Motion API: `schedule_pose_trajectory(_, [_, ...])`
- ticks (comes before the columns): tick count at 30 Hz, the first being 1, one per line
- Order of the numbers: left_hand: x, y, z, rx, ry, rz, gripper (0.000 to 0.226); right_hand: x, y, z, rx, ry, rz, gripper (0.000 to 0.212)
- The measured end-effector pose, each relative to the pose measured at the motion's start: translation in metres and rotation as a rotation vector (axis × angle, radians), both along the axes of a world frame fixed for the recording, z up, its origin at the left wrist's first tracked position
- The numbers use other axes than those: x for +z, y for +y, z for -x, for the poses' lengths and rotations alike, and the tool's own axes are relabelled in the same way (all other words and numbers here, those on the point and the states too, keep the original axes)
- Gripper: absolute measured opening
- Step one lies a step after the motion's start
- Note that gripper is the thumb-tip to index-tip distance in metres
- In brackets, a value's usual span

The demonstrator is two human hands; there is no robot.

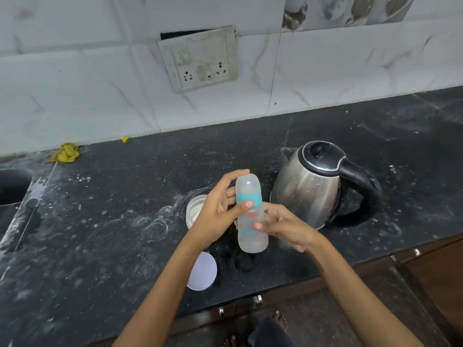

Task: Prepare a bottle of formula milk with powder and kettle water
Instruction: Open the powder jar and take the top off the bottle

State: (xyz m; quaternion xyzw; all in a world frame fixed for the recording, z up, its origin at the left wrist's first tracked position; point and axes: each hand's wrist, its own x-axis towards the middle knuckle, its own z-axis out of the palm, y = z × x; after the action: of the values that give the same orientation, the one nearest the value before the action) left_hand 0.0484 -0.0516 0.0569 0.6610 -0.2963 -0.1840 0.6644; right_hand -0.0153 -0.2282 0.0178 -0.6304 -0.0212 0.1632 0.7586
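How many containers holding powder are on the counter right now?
1: an open powder jar on the counter, partly hidden behind the left hand, left of the kettle. Its lid lies nearer the counter edge. Nothing else holding powder is visible.

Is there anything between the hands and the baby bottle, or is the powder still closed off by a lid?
Nothing visible is in the way. Both hands, left hand and right hand, already grip the bottle. The powder jar stands open behind the left hand, its lid lying on the counter.
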Motion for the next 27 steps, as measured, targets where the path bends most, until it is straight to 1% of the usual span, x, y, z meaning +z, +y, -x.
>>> schedule_pose_trajectory(2, [-0.01, -0.007, 0.006, 0.135, -0.17, -0.055, 0.052, -0.006, 0.008, -0.002, -0.163, -0.053, 0.206, 0.051])
schedule_pose_trajectory(4, [-0.015, -0.013, 0.013, 0.296, -0.248, -0.106, 0.053, -0.013, 0.019, -0.004, -0.376, -0.099, 0.366, 0.058])
schedule_pose_trajectory(6, [-0.018, -0.018, 0.019, 0.421, -0.306, -0.142, 0.052, -0.019, 0.031, -0.004, -0.531, -0.149, 0.485, 0.062])
schedule_pose_trajectory(8, [-0.021, -0.021, 0.024, 0.512, -0.371, -0.183, 0.051, -0.022, 0.041, -0.004, -0.638, -0.186, 0.608, 0.065])
schedule_pose_trajectory(10, [-0.023, -0.023, 0.028, 0.575, -0.423, -0.22, 0.05, -0.026, 0.048, -0.005, -0.698, -0.243, 0.692, 0.061])
schedule_pose_trajectory(12, [-0.024, -0.023, 0.033, 0.611, -0.477, -0.257, 0.05, -0.03, 0.053, -0.008, -0.742, -0.274, 0.698, 0.053])
schedule_pose_trajectory(14, [-0.022, -0.021, 0.036, 0.652, -0.52, -0.282, 0.049, -0.036, 0.056, -0.01, -0.772, -0.275, 0.691, 0.049])
schedule_pose_trajectory(18, [-0.014, -0.01, 0.033, 0.734, -0.54, -0.248, 0.051, -0.053, 0.053, -0.014, -0.796, -0.173, 0.649, 0.066])
schedule_pose_trajectory(21, [-0.015, 0.005, 0.031, 0.671, -0.506, -0.192, 0.051, -0.062, 0.053, -0.016, -0.793, -0.147, 0.636, 0.067])
schedule_pose_trajectory(25, [-0.03, 0.021, 0.052, 0.547, -0.484, -0.17, 0.059, -0.072, 0.052, -0.02, -0.768, -0.147, 0.588, 0.058])
schedule_pose_trajectory(27, [-0.041, 0.025, 0.064, 0.495, -0.471, -0.182, 0.057, -0.076, 0.048, -0.016, -0.754, -0.164, 0.611, 0.06])
